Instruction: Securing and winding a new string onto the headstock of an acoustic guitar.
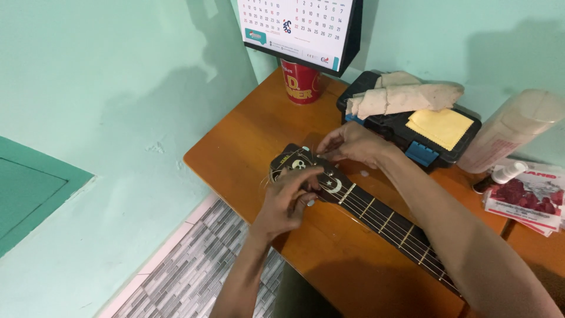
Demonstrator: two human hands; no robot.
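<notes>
A dark-necked guitar with steel strings and pale fret lines (382,221) lies flat on the orange-brown wooden table (247,147). Its long axis runs on a slant from the lower right, near the person's body, up to the black headstock (300,165) at the table's left edge. Both hands meet at that far end. The left hand (288,200) comes in from below, fingers curled over the near side of the headstock where it joins the neck, seemingly pinching something small there, though what it grips I cannot tell. The right hand (350,144) reaches across from the other side, its forearm lying roughly along the neck, fingertips bunched at the top edge by the tuning pegs. Neither is clearly nearer; they flank the headstock. Just behind it sits a black plastic case with a yellow cloth (438,126) on top.
</notes>
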